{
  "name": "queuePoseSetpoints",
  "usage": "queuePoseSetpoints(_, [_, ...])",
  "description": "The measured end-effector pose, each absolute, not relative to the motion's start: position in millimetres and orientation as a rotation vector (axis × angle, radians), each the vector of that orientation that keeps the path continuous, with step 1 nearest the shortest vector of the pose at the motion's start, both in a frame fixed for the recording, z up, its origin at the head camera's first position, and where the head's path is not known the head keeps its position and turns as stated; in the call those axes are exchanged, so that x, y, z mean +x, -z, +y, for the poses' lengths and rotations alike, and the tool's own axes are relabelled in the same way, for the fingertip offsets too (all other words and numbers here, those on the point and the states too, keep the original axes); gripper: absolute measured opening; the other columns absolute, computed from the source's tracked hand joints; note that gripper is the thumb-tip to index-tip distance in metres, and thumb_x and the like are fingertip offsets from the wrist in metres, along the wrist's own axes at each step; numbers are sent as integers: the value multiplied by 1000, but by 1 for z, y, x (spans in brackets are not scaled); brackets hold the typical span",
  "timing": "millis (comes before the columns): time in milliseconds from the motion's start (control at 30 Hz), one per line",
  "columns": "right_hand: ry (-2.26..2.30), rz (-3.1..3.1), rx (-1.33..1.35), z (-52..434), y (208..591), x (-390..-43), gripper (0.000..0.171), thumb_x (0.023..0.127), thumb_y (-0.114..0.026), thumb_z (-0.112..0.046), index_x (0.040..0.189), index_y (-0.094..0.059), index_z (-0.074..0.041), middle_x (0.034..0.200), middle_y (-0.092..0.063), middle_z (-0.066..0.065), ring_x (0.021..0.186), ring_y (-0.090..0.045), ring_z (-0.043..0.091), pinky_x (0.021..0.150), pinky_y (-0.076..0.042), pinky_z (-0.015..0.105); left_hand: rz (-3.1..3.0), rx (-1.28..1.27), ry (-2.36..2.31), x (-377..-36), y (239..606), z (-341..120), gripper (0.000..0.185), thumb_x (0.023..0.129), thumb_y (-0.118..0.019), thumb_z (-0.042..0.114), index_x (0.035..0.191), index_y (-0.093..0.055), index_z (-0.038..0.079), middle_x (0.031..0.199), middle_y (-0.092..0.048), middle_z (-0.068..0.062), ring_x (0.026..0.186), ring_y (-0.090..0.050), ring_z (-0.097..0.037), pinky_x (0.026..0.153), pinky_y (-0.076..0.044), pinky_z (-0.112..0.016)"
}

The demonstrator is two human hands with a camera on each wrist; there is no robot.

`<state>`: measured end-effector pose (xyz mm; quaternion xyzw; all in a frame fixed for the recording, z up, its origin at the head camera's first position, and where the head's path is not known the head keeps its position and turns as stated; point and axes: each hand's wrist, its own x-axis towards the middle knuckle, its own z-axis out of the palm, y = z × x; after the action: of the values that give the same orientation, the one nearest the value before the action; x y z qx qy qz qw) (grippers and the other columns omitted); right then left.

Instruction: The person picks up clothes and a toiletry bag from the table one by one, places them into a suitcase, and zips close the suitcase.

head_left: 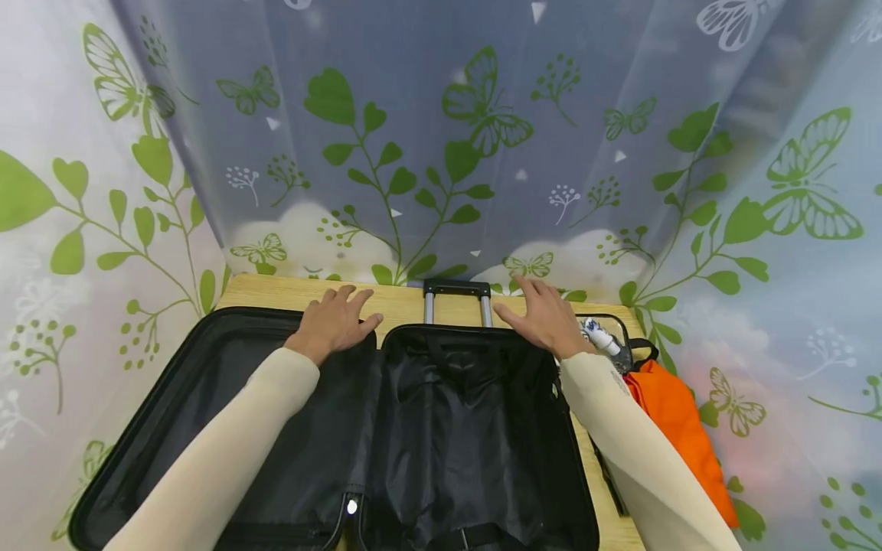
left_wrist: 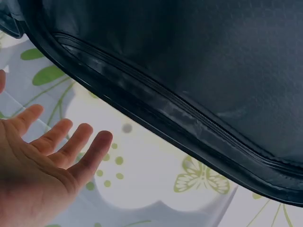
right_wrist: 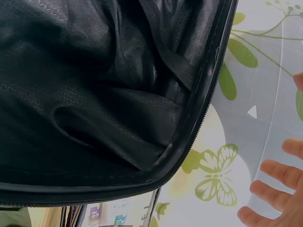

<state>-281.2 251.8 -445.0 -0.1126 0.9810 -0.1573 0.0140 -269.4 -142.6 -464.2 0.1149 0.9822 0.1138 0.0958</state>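
Note:
A black suitcase lies spread open, with a dark lining and no contents showing in either half. My left hand is held with fingers spread over the far edge of the left half, near the middle hinge. Over the far right corner of the other half is my right hand, its fingers loosely extended. Both palms hold nothing. The left wrist view has the left fingers apart from the zipped rim. In the right wrist view, a gap separates the right fingers from the zipper edge.
The extended pull handle points toward the back edge of the wooden table. To the right lie an orange cloth item and a black-edged case with a white bottle. A patterned curtain encloses the table.

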Motion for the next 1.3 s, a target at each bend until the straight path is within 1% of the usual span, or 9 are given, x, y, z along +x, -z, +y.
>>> queuePoseSetpoints(100, [482, 3061, -350, 253, 448, -279, 86, 107, -54, -66, 171, -35, -12, 169, -42, 25, 153, -42, 50, 120, -37, 72, 2918, 350, -321, -264, 465, -140, 70, 114, -44, 58, 173, -32, 20, 175, -32, -22, 158, -35, -51, 120, -35, -74])
queuePoseSetpoints(267, [472, 3067, -359, 256, 450, -273, 85, 107, -56, -63, 169, -39, -8, 165, -47, 27, 149, -47, 52, 119, -39, 72, 2918, 359, -315, -258, 465, -137, 70, 114, -46, 57, 172, -35, 20, 174, -35, -22, 157, -37, -49, 120, -37, -73])
queuePoseSetpoints(400, [490, 3066, -367, 259, 451, -268, 83, 107, -57, -61, 167, -42, -6, 163, -49, 28, 148, -48, 53, 119, -39, 71, 2915, 337, -339, -253, 464, -136, 68, 113, -47, 56, 171, -37, 22, 173, -37, -21, 156, -39, -48, 119, -39, -72])
queuePoseSetpoints(567, [487, 3060, -369, 261, 452, -262, 81, 108, -56, -61, 165, -44, -6, 161, -52, 29, 146, -50, 53, 118, -40, 72, 2903, 326, -346, -247, 464, -134, 67, 113, -48, 55, 170, -39, 21, 172, -39, -21, 154, -42, -48, 114, -44, -71])
queuePoseSetpoints(767, [470, 3037, -353, 266, 452, -256, 83, 108, -55, -63, 167, -42, -7, 163, -48, 30, 148, -47, 54, 117, -40, 73, 2894, 319, -343, -240, 466, -133, 67, 113, -48, 55, 171, -38, 21, 169, -41, -22, 152, -46, -47, 109, -49, -68])
queuePoseSetpoints(967, [479, 3021, -316, 273, 454, -252, 85, 107, -55, -65, 166, -43, -6, 167, -44, 29, 152, -43, 52, 121, -37, 71, 2881, 311, -314, -232, 466, -131, 70, 113, -48, 56, 171, -36, 19, 165, -47, -24, 146, -52, -47, 106, -52, -67])
queuePoseSetpoints(1167, [495, 3025, -293, 281, 457, -246, 87, 107, -53, -67, 165, -43, -4, 167, -44, 29, 151, -44, 53, 121, -37, 72, 2872, 299, -340, -225, 468, -132, 70, 112, -49, 56, 170, -38, 18, 165, -47, -26, 147, -51, -49, 105, -53, -67])
queuePoseSetpoints(1300, [481, 3019, -275, 287, 458, -240, 84, 108, -53, -65, 165, -44, -3, 166, -45, 30, 149, -45, 55, 119, -38, 73, 2866, 286, -355, -221, 468, -132, 70, 112, -50, 57, 169, -40, 17, 166, -46, -27, 147, -51, -50, 106, -52, -68])
